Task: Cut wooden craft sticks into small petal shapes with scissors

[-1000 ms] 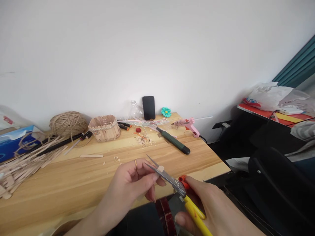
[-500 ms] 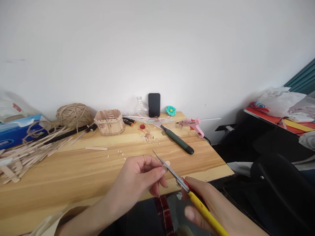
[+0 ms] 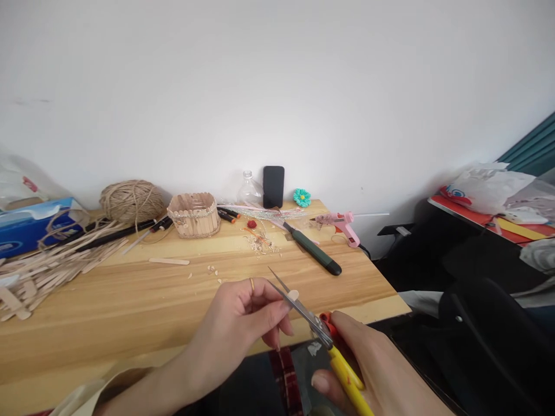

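Observation:
Between the thumb and fingers of my left hand [image 3: 247, 315] a wooden craft stick [image 3: 293, 295] is pinched, with only its pale rounded end showing. My right hand [image 3: 364, 346] grips yellow-handled scissors [image 3: 347, 370] that have a red-orange part near the pivot. Their blades stand slightly apart, pointing up and left, with the stick's end between or right against them. Beyond my hands, small wood clippings [image 3: 211, 270] and one loose craft stick [image 3: 169, 262] lie on the wooden table [image 3: 143, 300].
At the back stand a small craft-stick basket [image 3: 193, 216], twine ball [image 3: 132, 201], clear bottle [image 3: 250, 189], black phone [image 3: 273, 186] and teal flower [image 3: 302, 197]. A dark green-handled tool [image 3: 314, 251] and pink glue gun [image 3: 344, 225] lie rightward. Piled craft sticks [image 3: 65, 260] lie left.
The scissor blades have parted from nearly closed, and the yellow handles have spread with my right hand. My left hand keeps its pinch on the craft stick, almost in place.

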Available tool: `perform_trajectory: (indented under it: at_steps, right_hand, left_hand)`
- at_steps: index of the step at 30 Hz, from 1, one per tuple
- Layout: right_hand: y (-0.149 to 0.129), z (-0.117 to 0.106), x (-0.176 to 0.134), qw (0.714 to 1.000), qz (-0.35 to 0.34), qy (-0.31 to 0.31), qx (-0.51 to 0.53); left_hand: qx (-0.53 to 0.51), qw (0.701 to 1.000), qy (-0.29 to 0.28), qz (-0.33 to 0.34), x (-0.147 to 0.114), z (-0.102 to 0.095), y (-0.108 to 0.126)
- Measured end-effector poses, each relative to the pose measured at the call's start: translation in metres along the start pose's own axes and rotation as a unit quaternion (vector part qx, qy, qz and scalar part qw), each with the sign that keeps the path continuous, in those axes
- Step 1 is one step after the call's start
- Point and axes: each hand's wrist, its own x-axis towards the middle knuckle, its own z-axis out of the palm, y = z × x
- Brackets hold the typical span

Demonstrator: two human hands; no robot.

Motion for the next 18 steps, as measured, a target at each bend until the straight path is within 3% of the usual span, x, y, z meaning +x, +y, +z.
perform_trajectory:
  at_steps: [8, 13, 18]
  right_hand:
    - [0.002, 0.004, -0.002, 0.996, 0.017, 0.041, -0.083]
    - [0.0, -0.002, -0.003, 1.0, -0.014, 0.001, -0.01]
    - [-0.003, -0.007, -0.004, 0.997, -0.001, -0.029, 0.065]
  left_hand:
    - [0.008, 0.999, -0.019, 0.029, -0.005, -0.001, -0.002]
    - [0.003, 1.0, -0.019, 0.011, -0.006, -0.001, -0.001]
    - [-0.034, 0.999, -0.02, -0.011, -0.005, 0.0, -0.002]
